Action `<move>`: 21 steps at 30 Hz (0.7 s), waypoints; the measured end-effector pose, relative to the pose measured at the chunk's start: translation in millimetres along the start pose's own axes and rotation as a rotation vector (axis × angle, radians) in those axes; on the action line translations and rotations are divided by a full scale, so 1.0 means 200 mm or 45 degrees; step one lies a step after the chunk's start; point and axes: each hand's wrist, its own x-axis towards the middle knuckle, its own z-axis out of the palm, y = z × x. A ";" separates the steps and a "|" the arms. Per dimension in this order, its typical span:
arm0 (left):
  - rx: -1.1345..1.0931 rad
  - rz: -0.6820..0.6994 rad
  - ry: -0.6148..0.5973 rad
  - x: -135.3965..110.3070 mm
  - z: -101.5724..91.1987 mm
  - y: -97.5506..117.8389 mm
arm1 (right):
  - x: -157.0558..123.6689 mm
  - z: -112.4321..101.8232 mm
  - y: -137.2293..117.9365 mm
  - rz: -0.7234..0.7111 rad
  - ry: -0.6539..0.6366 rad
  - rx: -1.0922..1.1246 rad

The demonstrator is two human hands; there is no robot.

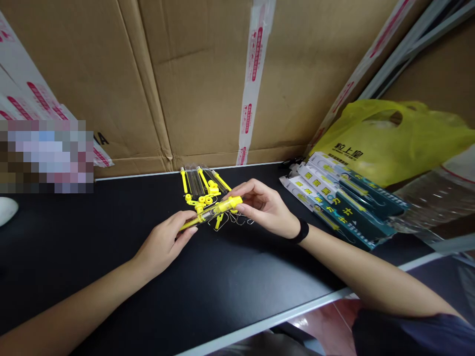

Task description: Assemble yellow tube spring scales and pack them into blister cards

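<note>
One camera, on the person's head — near above the desk [237, 282], facing forward and down past left hand [161, 242] and right hand [272, 210] — toward the cardboard [204, 74] behind.

Bench [230, 296]: tube [211, 212] held above it, left end in left hand [163, 240], right end in right hand [269, 207]. Beyond the tube, mid-bench: a group of loose tubes [195, 182] at the rear, rings [202, 199] at their near ends, wire hooks [245, 219] to front right. Right side of bench: printed packs [341, 202], overlapping; carrier bag [401, 133] behind them. Far left: object [7, 210], cut by frame edge. Behind bench: cardboard [204, 89], upright.
</note>
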 end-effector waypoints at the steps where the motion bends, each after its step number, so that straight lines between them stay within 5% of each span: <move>1: 0.001 -0.005 -0.003 0.00 0.00 0.00 | 0.00 0.00 0.00 -0.009 -0.006 -0.030; 8: -0.052 -0.036 -0.051 0.00 -0.02 0.02 | -0.01 -0.02 0.01 -0.140 -0.066 -0.259; 21: -0.195 -0.003 -0.139 0.02 0.03 0.13 | -0.02 0.05 -0.04 0.009 0.102 0.042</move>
